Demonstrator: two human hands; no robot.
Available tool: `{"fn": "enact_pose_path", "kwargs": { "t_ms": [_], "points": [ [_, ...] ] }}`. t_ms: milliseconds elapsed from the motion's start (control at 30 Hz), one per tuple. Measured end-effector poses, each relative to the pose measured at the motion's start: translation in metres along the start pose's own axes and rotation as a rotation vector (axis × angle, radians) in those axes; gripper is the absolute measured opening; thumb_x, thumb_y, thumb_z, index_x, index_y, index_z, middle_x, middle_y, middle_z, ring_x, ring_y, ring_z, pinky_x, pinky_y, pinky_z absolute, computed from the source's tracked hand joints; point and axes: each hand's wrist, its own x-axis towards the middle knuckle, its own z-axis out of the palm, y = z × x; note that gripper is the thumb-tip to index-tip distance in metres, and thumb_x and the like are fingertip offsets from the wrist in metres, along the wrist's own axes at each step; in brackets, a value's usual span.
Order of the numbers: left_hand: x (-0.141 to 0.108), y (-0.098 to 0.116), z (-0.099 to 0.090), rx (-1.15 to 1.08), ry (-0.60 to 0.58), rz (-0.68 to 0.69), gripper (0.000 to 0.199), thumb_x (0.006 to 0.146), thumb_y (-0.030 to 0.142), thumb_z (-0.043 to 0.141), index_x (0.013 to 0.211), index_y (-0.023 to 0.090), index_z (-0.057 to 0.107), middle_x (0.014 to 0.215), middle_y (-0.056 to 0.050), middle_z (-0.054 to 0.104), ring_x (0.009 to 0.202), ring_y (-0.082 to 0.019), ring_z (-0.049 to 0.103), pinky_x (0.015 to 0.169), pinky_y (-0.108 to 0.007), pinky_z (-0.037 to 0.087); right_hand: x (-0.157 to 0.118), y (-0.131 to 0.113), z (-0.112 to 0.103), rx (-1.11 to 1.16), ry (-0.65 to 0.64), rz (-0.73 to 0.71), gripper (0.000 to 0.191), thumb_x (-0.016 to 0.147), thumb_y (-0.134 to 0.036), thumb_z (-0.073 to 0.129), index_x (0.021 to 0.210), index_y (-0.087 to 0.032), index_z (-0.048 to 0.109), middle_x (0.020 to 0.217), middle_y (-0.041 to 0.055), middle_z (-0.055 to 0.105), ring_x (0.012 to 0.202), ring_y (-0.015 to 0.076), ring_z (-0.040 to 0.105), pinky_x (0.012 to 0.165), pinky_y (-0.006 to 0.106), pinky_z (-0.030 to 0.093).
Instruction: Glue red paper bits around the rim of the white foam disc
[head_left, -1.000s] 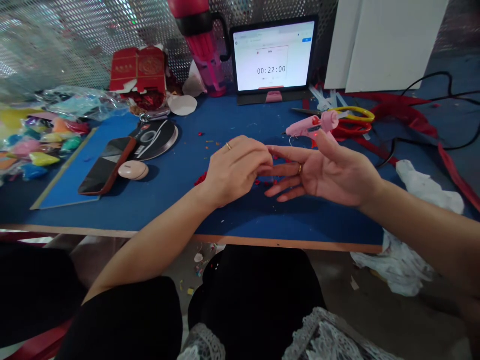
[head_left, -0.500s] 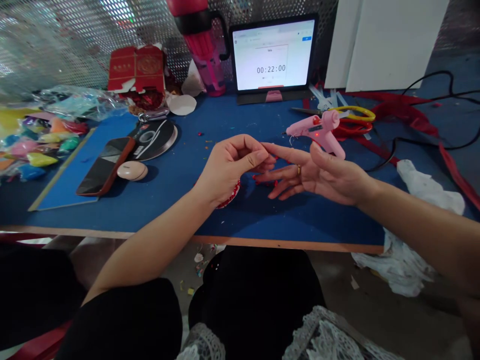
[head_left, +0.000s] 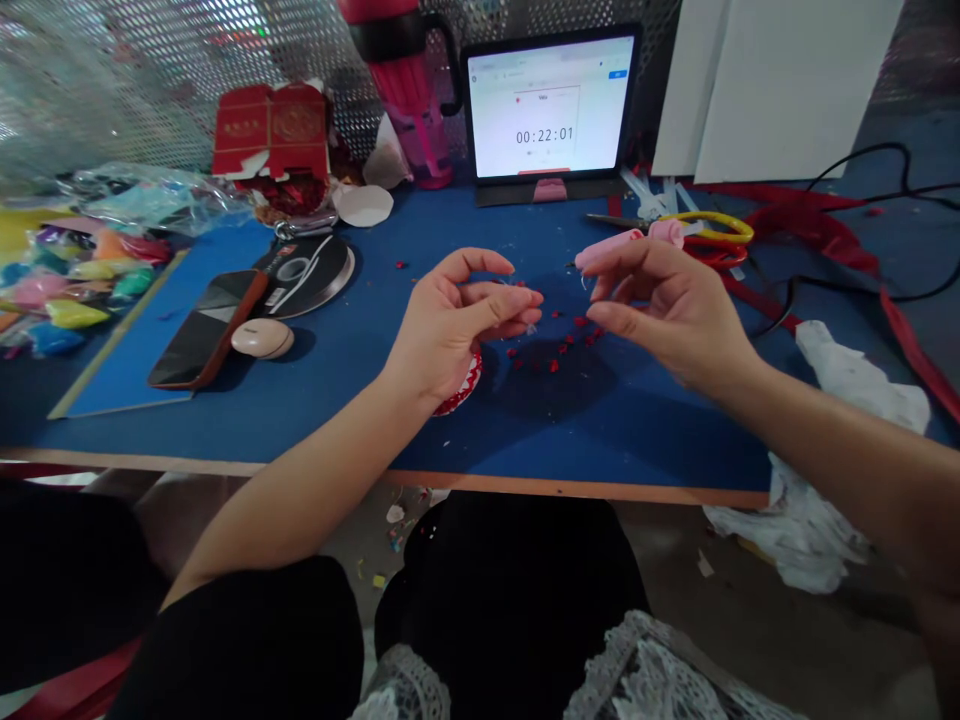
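Observation:
My left hand (head_left: 465,325) hovers over the blue table, its thumb against the curled middle fingers and its index finger lifted away. Faint whitish wisps show at those fingertips; what they hold, if anything, is too small to make out. A round red-and-white patterned piece (head_left: 459,388) lies partly hidden beneath that hand. To the right, my right hand (head_left: 667,310) is apart from the left, thumb and index separated with nothing visible between them. Several small red bits (head_left: 555,364) are scattered on the table between and below the hands. Behind my right fingers a pink glue gun (head_left: 611,248) is partly covered.
A tablet (head_left: 551,110) showing a timer stands at the back beside a pink bottle (head_left: 416,110). Scissors (head_left: 709,228) and red ribbon (head_left: 810,235) lie right, near white crumpled material (head_left: 859,375). Left are a ribbon spool (head_left: 311,275), a mouse (head_left: 262,338), a phone (head_left: 210,330) and bagged colourful pieces (head_left: 75,290).
My hands have drawn apart. The right hand has turned from outstretched fingers to a curled shape, now covering part of the glue gun; my left index finger has lifted. More red bits are visible.

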Motion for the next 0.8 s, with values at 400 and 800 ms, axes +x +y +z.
{"fn": "enact_pose_path", "kwargs": {
  "t_ms": [400, 800],
  "points": [
    [-0.011, -0.021, 0.016, -0.053, -0.167, -0.064, 0.050, 0.061, 0.032, 0.091, 0.092, 0.017, 0.055, 0.072, 0.000, 0.075, 0.068, -0.013, 0.073, 0.062, -0.017, 0.056, -0.008, 0.007, 0.009, -0.432, -0.118, -0.279, 0.003, 0.081, -0.022, 0.069, 0.078, -0.020, 0.071, 0.080, 0.0024, 0.066, 0.064, 0.0126, 0.054, 0.055, 0.028, 0.042],
    [-0.013, -0.017, 0.006, 0.287, -0.050, 0.194, 0.031, 0.068, 0.033, 0.086, 0.090, 0.019, 0.069, 0.078, -0.002, 0.076, 0.073, -0.016, 0.073, 0.060, -0.021, 0.056, -0.005, -0.003, 0.003, -0.103, -0.113, -0.041, 0.020, 0.075, -0.042, 0.079, 0.070, -0.024, 0.071, 0.076, 0.0037, 0.068, 0.073, 0.0184, 0.060, 0.058, 0.032, 0.044]
  ]
}}
